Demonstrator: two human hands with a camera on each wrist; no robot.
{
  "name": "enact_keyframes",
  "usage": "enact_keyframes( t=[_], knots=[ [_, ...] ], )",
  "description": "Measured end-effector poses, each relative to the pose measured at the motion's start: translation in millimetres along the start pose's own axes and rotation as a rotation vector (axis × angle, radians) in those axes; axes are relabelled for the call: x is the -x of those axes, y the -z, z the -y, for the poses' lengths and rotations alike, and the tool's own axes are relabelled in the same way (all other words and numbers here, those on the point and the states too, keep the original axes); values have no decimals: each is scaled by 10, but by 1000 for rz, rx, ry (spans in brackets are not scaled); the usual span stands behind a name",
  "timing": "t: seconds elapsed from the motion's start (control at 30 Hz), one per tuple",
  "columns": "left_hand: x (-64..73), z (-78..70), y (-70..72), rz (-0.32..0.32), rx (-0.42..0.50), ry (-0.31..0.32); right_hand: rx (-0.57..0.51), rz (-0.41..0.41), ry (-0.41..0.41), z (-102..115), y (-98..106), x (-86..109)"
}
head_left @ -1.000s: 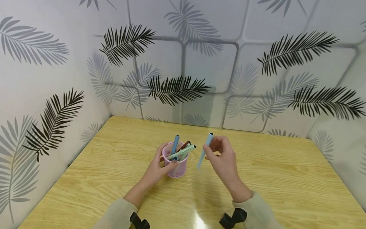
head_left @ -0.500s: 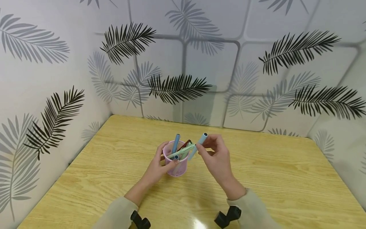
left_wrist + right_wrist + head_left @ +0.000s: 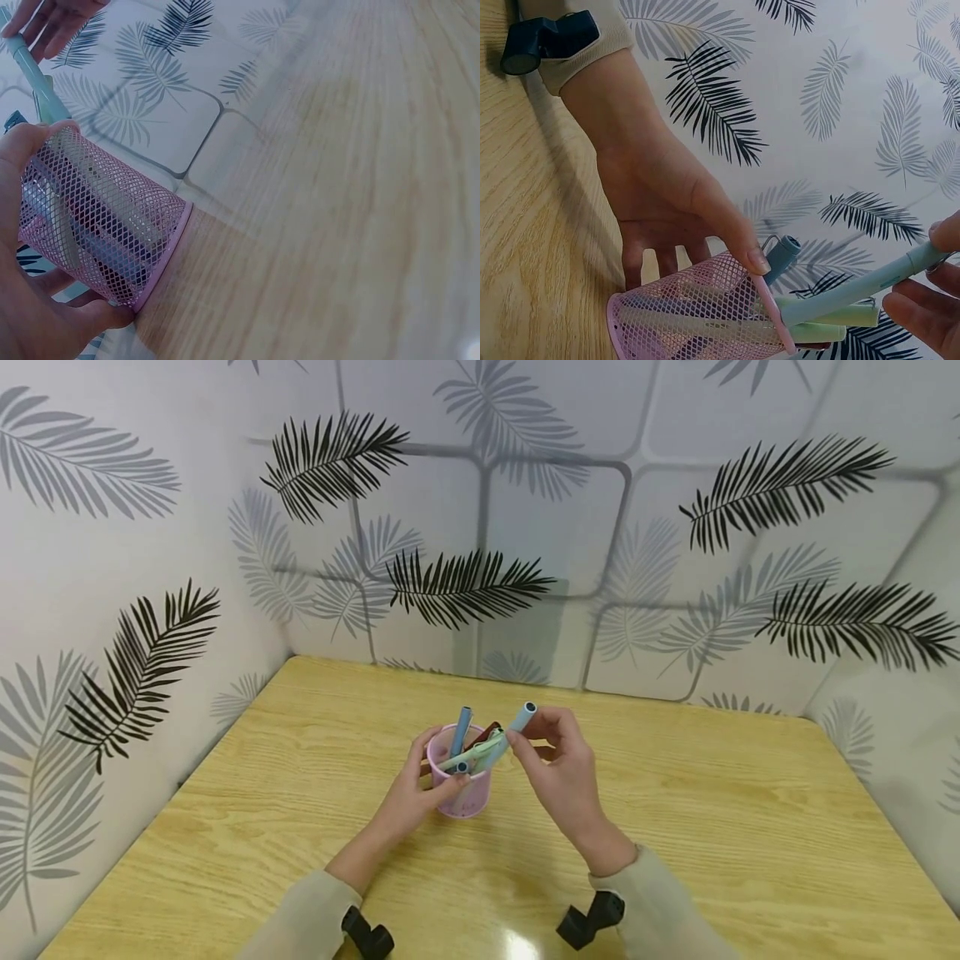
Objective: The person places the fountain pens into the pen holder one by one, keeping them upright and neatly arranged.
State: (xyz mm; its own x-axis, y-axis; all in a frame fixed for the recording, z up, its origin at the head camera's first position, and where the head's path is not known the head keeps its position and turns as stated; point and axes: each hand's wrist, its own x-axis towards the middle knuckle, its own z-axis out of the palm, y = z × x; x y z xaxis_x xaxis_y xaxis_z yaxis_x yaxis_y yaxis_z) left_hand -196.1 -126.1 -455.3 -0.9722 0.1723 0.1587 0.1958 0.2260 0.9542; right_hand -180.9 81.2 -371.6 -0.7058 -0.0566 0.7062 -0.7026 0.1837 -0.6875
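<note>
My left hand (image 3: 408, 789) holds a pink mesh pen cup (image 3: 472, 800) around its side, with the thumb at the rim. The cup stands upright on the table. My right hand (image 3: 566, 772) pinches a light blue pen (image 3: 855, 291) near its upper end. This pen slants down over the rim, and its lower end is inside the cup. Several other pens are in the cup, among them a darker blue pen (image 3: 461, 731), a dark red one (image 3: 483, 737) and a light green pen (image 3: 859, 315). In the left wrist view, the mesh (image 3: 112, 217) partly veils their lower parts.
The wood-grain table (image 3: 712, 827) spreads out around the cup. Behind it and to the left rise walls with a leaf pattern (image 3: 472, 589). Black wrist devices (image 3: 367, 933) are worn over the beige sleeves (image 3: 660, 910).
My right hand has moved left with the light blue pen, from beside the cup to its rim, and the pen's lower end has gone in. The left hand stays on the cup.
</note>
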Motion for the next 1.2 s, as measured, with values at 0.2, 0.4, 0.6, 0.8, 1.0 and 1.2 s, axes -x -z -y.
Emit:
enact_keyframes(
  t=[0.2,0.4,0.6,0.8,1.0,1.2],
  knots=[
    [-13,0,-4,-1,5,-7,-14,7,-14,1,-36,-44],
    [-23,9,-13,-2,9,-2,47,35,31,-63,-62,-49],
    [-20,-3,-20,3,12,-5,194,36,120,-101,-49,-44],
    [-21,-25,-24,6,2,5,294,64,168,-136,-36,-18],
    [-26,-30,-17,4,1,4,317,58,151,-156,8,23],
    [6,-69,0,-13,-32,11,310,61,97,-199,93,66]
  ],
)
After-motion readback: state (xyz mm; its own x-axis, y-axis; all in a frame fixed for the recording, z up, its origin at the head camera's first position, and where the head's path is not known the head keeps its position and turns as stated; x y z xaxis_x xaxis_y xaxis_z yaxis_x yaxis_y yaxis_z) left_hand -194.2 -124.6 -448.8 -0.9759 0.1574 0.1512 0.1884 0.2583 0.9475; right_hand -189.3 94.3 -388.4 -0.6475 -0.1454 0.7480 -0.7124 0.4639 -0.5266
